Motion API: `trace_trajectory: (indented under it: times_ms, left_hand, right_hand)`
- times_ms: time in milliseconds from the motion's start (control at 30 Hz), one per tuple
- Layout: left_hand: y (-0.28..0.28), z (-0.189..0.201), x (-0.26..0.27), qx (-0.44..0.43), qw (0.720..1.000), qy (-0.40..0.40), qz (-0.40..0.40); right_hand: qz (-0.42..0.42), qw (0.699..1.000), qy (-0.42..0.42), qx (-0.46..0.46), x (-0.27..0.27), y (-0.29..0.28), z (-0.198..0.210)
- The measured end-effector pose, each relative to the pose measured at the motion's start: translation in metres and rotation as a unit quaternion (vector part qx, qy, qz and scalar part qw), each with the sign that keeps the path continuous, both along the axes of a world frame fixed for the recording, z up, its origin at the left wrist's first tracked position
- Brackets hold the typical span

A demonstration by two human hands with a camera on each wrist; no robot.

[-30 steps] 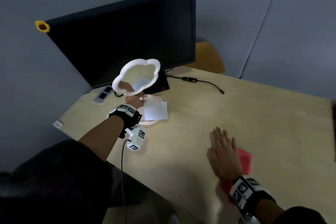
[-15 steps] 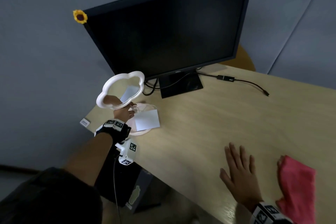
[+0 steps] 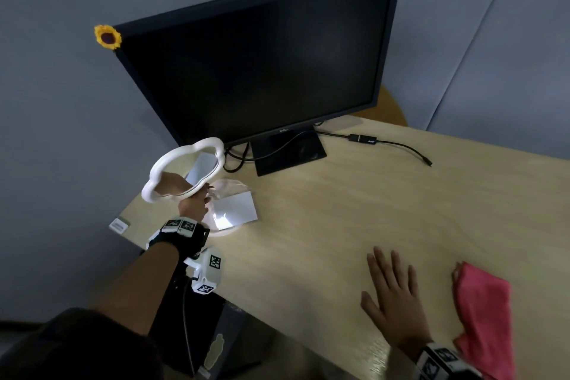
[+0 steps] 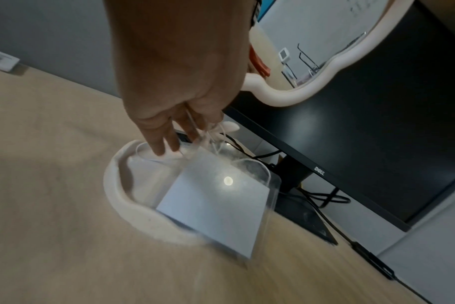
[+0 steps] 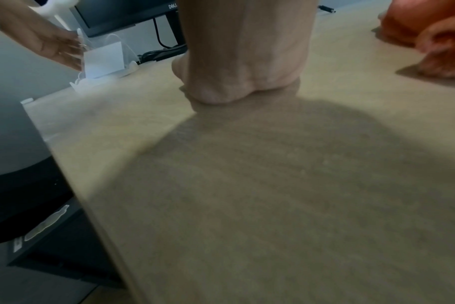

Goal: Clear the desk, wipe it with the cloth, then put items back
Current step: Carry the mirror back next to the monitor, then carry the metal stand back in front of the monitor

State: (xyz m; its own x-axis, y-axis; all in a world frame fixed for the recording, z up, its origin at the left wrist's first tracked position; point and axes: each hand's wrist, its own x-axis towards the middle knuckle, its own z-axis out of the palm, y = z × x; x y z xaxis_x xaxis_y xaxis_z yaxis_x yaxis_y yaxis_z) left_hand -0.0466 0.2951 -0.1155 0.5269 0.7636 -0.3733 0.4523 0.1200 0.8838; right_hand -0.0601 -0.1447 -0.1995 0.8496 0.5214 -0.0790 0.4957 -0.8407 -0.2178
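Observation:
A white cloud-shaped mirror (image 3: 185, 168) stands over a white tray (image 4: 117, 197) at the desk's far left corner. In the tray lie a white card in a clear holder (image 4: 216, 203) and a thin white cable. My left hand (image 4: 174, 142) is just under the mirror, its straight fingers reaching down into the tray and touching the holder and cable. Its thumb is hidden. A pink cloth (image 3: 484, 318) lies crumpled at the near right. My right hand (image 3: 391, 274) lies flat on the wooden desk (image 3: 370, 210), fingers spread, left of the cloth and holding nothing.
A black monitor (image 3: 262, 65) with a sunflower (image 3: 107, 37) on its corner stands at the back. Its cable and adapter (image 3: 364, 139) trail right across the desk. A small label (image 3: 118, 226) sits at the left corner. A dark box (image 3: 216, 342) stands under the desk.
My right hand came off the pink cloth and now rests on bare wood to its left. My left hand has stayed at the mirror and tray.

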Motion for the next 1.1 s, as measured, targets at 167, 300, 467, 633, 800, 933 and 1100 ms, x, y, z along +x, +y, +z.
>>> trace_trajectory:
  times_ms: [167,300,467,633,800,933,1100]
  left_hand:
    - [-0.037,-0.001,-0.014,0.139,0.985,0.094,0.049]
    - [-0.093,-0.012,-0.027,0.134,0.967,0.213,0.024]
    - [-0.171,-0.022,-0.020,0.180,0.960,0.182,-0.113]
    - [-0.279,-0.003,0.020,0.142,0.955,0.081,-0.248]
    - [-0.402,0.025,0.073,0.101,0.931,0.006,-0.350]
    - [-0.511,0.053,0.109,0.077,0.896,-0.038,-0.435]
    - [-0.621,0.061,0.140,0.010,0.864,-0.047,-0.502]
  right_hand:
    - [0.009,1.000,0.009,-0.008,0.002,0.000,0.005]
    - [0.032,0.999,0.024,-0.012,0.010,-0.011,0.024]
    - [0.040,0.999,-0.002,-0.030,0.033,-0.053,0.068]
    - [-0.020,1.000,0.000,0.014,0.056,-0.148,0.109]
    - [-0.109,0.991,-0.051,0.056,0.074,-0.263,0.141]
    - [-0.208,0.962,-0.133,0.115,0.084,-0.357,0.155]
    - [-0.354,0.913,-0.181,0.093,0.099,-0.471,0.156]
